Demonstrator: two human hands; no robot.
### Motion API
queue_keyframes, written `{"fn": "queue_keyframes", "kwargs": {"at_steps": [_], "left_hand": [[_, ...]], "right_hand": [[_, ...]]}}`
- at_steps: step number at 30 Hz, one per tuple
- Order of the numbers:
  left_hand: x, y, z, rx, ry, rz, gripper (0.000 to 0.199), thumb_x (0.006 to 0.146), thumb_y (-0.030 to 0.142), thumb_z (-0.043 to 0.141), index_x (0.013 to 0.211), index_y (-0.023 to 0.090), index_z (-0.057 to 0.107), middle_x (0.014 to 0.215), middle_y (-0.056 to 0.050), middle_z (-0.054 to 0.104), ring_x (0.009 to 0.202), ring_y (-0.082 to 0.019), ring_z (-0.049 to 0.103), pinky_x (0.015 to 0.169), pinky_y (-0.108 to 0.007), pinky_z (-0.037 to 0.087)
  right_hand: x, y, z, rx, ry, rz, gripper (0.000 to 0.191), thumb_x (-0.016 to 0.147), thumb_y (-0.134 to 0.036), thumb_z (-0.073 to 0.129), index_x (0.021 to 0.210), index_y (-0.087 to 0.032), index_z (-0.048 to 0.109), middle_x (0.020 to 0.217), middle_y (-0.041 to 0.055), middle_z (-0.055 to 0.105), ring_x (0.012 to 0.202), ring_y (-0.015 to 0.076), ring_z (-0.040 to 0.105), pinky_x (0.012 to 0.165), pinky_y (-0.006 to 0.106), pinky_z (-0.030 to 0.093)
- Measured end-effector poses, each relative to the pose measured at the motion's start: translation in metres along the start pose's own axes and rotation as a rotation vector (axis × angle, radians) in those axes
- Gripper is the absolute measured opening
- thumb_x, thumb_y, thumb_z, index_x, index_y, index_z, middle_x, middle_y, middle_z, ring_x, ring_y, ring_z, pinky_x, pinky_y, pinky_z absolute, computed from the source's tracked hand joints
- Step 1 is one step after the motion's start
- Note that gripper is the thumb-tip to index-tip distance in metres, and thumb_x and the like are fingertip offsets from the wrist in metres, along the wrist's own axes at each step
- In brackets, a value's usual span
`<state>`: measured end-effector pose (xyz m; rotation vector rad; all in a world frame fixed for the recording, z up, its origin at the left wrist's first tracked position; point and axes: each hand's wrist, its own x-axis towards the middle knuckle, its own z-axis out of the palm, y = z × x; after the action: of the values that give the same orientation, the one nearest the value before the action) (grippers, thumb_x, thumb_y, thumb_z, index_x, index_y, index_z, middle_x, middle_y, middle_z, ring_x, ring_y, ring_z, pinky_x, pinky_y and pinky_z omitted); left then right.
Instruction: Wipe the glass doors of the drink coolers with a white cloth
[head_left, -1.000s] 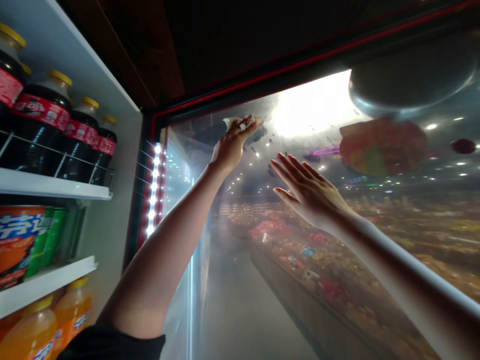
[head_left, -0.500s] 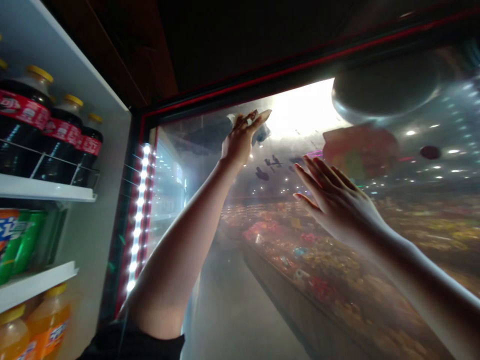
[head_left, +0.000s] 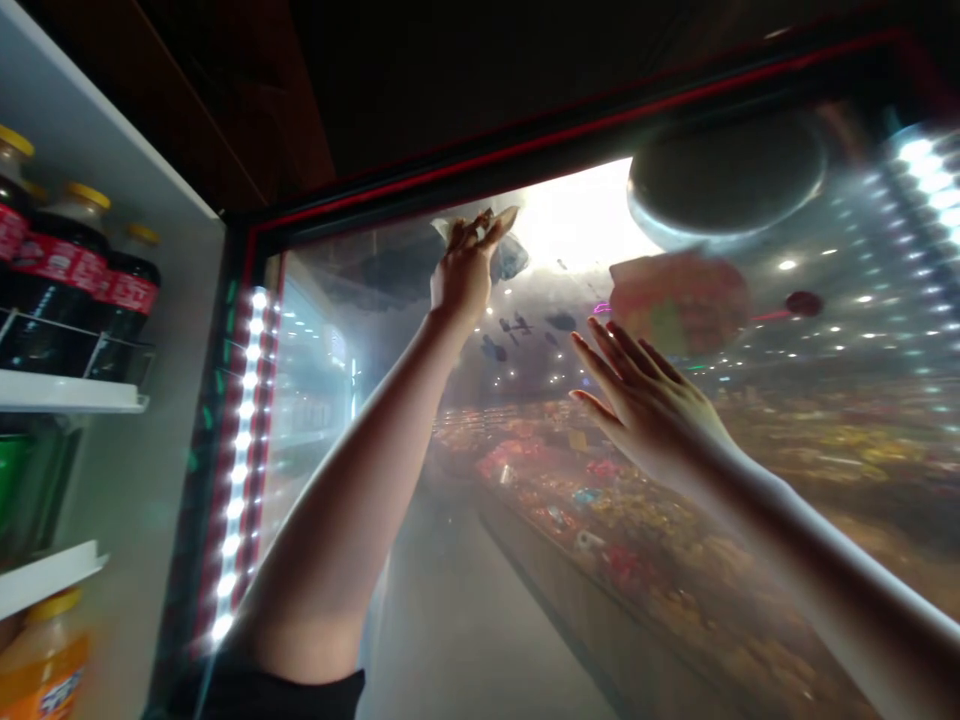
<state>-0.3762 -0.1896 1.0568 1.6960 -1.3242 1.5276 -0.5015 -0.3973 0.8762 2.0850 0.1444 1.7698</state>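
Observation:
My left hand (head_left: 463,280) is raised high against the upper part of a glass door (head_left: 442,560). Its fingers press a crumpled pale cloth (head_left: 511,255) to the pane, just below the red-edged dark frame (head_left: 420,165); whether it is cloth or paper is hard to tell. Lower and to the right, my right hand (head_left: 652,405) lies flat on or close to the glass with its fingers stretched out and nothing in it. Behind both hands the pane carries a haze and mirrored lights.
On the left, white shelves (head_left: 67,390) hold cola bottles (head_left: 60,250), a green can and an orange drink bottle (head_left: 46,660). A bright light strip (head_left: 244,430) runs down the door's left side. Goods on a long display show in or through the glass.
The view has swung right, so the shelves slide off leftward and a second light strip appears at right. Both hands keep nearly the same places on the glass.

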Motion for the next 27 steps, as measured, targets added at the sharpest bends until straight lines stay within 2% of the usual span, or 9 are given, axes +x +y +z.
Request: {"fn": "queue_keyframes", "kwargs": {"at_steps": [3, 6, 10, 14, 17, 20, 22, 24, 27], "left_hand": [[-0.009, 0.019, 0.012, -0.038, -0.052, 0.091, 0.08, 0.099, 0.038, 0.047, 0.174, 0.04, 0.019, 0.184, 0.013, 0.028, 0.172, -0.032, 0.0, 0.136, -0.057, 0.024], [-0.019, 0.024, 0.01, -0.037, -0.166, 0.151, 0.089, 0.091, 0.045, 0.054, 0.169, 0.051, 0.012, 0.181, 0.022, 0.03, 0.171, -0.033, -0.009, 0.133, -0.06, 0.028], [-0.004, 0.016, 0.003, -0.043, -0.135, 0.095, 0.081, 0.095, 0.039, 0.048, 0.172, 0.04, 0.024, 0.181, 0.016, 0.034, 0.171, -0.036, 0.002, 0.135, -0.059, 0.027], [0.012, 0.024, 0.02, -0.057, 0.02, 0.039, 0.073, 0.1, 0.023, 0.036, 0.173, 0.031, 0.033, 0.179, 0.005, 0.04, 0.172, -0.033, 0.006, 0.138, -0.056, 0.018], [0.004, 0.031, 0.027, -0.035, -0.014, 0.098, 0.078, 0.099, 0.024, 0.041, 0.175, 0.035, 0.025, 0.179, 0.008, 0.04, 0.172, -0.031, 0.006, 0.139, -0.055, 0.019], [-0.004, 0.021, 0.016, 0.004, -0.107, 0.142, 0.09, 0.092, 0.035, 0.057, 0.172, 0.046, 0.018, 0.181, 0.017, 0.032, 0.171, -0.034, 0.001, 0.136, -0.06, 0.027], [0.0, 0.011, 0.006, 0.02, -0.111, 0.103, 0.084, 0.096, 0.039, 0.055, 0.172, 0.046, 0.021, 0.182, 0.019, 0.029, 0.171, -0.036, -0.002, 0.136, -0.056, 0.025], [0.008, 0.007, 0.003, 0.021, -0.075, 0.04, 0.076, 0.102, 0.04, 0.048, 0.173, 0.041, 0.021, 0.183, 0.016, 0.029, 0.17, -0.039, -0.002, 0.137, -0.056, 0.02], [0.015, 0.019, 0.014, 0.011, 0.0, -0.002, 0.072, 0.106, 0.036, 0.04, 0.175, 0.037, 0.023, 0.182, 0.008, 0.033, 0.171, -0.038, 0.004, 0.137, -0.059, 0.018]], "right_hand": [[0.0, -0.002, 0.0, 0.007, 0.007, 0.004, 0.082, 0.112, -0.046, 0.045, 0.177, -0.04, -0.007, 0.185, 0.0039, 0.018, 0.167, 0.0346, 0.029, 0.134, 0.061, 0.036], [0.0, -0.001, 0.0, 0.006, 0.006, 0.004, 0.083, 0.113, -0.045, 0.045, 0.176, -0.041, -0.009, 0.185, 0.0036, 0.017, 0.167, 0.0338, 0.028, 0.134, 0.059, 0.036], [0.0, 0.0, 0.0, 0.01, 0.0, -0.003, 0.085, 0.113, -0.045, 0.045, 0.175, -0.043, -0.012, 0.185, 0.0019, 0.018, 0.167, 0.0324, 0.029, 0.133, 0.059, 0.039], [0.001, 0.002, 0.001, 0.009, -0.004, -0.021, 0.084, 0.113, -0.044, 0.046, 0.176, -0.04, -0.011, 0.184, 0.005, 0.022, 0.167, 0.0317, 0.029, 0.133, 0.058, 0.039], [0.002, 0.002, 0.001, 0.025, -0.012, -0.038, 0.083, 0.114, -0.043, 0.045, 0.176, -0.039, -0.01, 0.183, 0.0067, 0.022, 0.168, 0.0311, 0.027, 0.133, 0.058, 0.039], [0.003, 0.003, -0.004, 0.079, -0.027, -0.057, 0.085, 0.114, -0.044, 0.045, 0.175, -0.038, -0.014, 0.184, 0.0055, 0.017, 0.168, 0.0299, 0.025, 0.134, 0.055, 0.038], [0.003, 0.005, -0.009, 0.096, -0.026, -0.057, 0.086, 0.114, -0.044, 0.044, 0.175, -0.037, -0.016, 0.185, 0.0049, 0.014, 0.168, 0.0299, 0.024, 0.135, 0.054, 0.037], [0.004, 0.008, -0.015, 0.087, -0.019, -0.045, 0.086, 0.113, -0.044, 0.045, 0.175, -0.037, -0.015, 0.185, 0.0038, 0.013, 0.168, 0.0313, 0.025, 0.135, 0.055, 0.036], [0.004, 0.016, -0.02, 0.063, -0.015, -0.025, 0.087, 0.112, -0.043, 0.046, 0.175, -0.038, -0.013, 0.184, 0.0033, 0.016, 0.168, 0.0342, 0.027, 0.134, 0.059, 0.037]]}}
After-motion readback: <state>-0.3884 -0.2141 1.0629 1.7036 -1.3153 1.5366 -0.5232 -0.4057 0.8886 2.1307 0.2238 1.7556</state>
